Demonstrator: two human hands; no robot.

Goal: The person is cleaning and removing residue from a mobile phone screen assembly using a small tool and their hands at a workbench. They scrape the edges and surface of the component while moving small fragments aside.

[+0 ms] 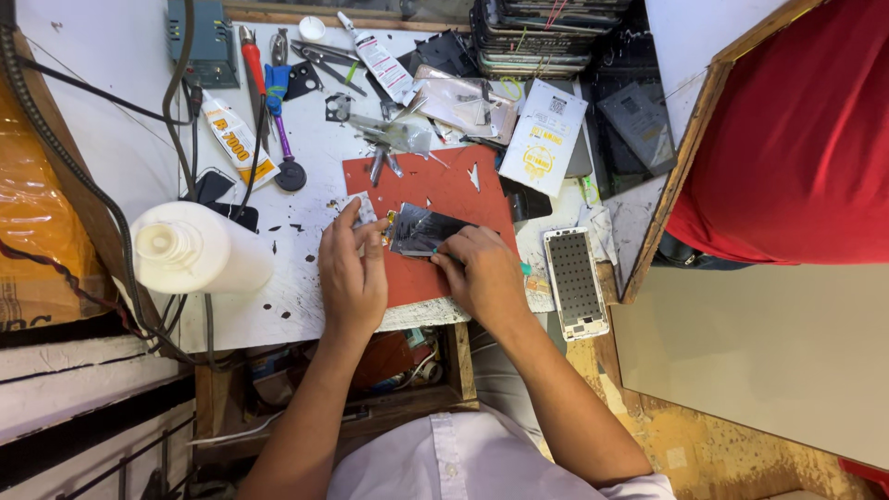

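Directly between my hands, I am pinning the dark phone panel (426,231) on the red mat (417,185), its long axis running left to right, my right hand (480,268) pinching its near edge while my left hand (352,268) is steadying its left end.

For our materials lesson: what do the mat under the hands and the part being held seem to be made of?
Red mat: probably rubber or silicone, matte, with cuts and holes. Dark panel under left hand and right hand: glossy and reflective, likely glass or metal foil.
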